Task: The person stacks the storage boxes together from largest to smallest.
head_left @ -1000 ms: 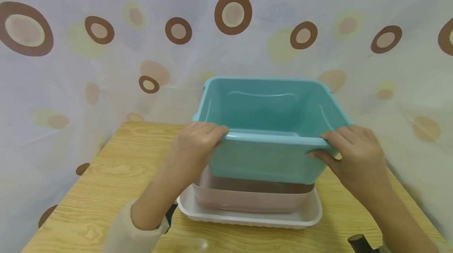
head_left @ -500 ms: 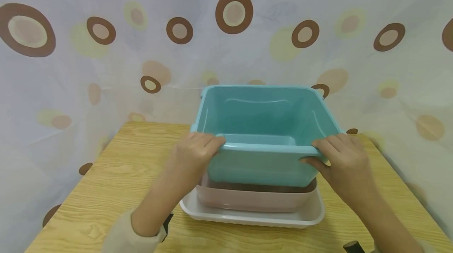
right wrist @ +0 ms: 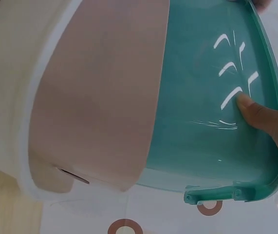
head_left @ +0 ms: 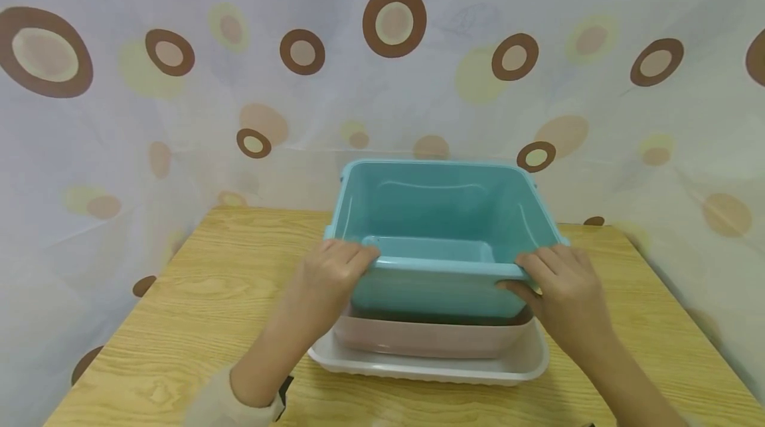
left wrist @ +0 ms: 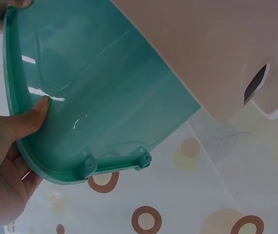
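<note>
Both hands grip the near rim of a teal plastic storage bin. My left hand holds its near left corner, fingers over the rim and thumb against the outer wall, as the left wrist view shows with the thumb. At the near right corner my right hand does the same, its thumb on the outside. The bin's lower part sits inside a pink bin, which stands in a shallow white tray. Inside, the teal bin shows only its bare floor and walls.
The stack stands on a wood-grain table, with table surface on both sides. A pale curtain with brown ring prints hangs behind and beside it. The pink bin has a slot in its side.
The teal bin has come down deeper into the pink bin, and both hands moved down with it. The right hand also shifted a little left. The pink bin and white tray have hardly moved.
</note>
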`<state>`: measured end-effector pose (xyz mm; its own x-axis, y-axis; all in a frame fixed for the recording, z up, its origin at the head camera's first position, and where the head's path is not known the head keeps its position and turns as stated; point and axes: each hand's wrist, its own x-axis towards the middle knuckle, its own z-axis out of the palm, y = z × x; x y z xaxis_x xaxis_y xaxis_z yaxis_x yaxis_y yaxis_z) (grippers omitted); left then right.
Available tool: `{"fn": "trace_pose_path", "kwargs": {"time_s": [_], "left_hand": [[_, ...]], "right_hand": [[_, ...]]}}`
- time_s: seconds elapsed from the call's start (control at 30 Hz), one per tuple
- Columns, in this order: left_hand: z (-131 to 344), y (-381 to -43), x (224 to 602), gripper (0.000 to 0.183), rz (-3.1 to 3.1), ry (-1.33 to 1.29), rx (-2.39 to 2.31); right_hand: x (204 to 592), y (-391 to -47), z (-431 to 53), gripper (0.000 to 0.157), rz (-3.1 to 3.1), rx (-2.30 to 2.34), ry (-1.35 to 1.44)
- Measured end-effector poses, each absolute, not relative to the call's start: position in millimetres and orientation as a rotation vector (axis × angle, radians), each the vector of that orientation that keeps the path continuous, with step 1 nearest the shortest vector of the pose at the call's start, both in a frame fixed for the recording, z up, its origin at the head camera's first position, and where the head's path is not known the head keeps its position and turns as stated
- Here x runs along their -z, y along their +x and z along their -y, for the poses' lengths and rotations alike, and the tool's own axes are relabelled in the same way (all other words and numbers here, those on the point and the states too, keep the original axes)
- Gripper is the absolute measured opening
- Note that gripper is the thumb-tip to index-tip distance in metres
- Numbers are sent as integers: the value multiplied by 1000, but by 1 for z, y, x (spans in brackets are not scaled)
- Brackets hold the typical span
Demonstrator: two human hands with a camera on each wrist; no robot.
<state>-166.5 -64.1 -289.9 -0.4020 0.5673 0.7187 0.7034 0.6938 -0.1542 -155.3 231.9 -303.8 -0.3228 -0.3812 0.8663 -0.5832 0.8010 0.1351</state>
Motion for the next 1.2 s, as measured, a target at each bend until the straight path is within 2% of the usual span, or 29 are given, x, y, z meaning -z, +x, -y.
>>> {"fn": "trace_pose_path", "kwargs": {"time_s": [1.2], "left_hand": [[66, -171, 331, 28, 2000, -965, 239]], "right_hand": [[346, -157, -228, 52, 1951, -229, 709]]}}
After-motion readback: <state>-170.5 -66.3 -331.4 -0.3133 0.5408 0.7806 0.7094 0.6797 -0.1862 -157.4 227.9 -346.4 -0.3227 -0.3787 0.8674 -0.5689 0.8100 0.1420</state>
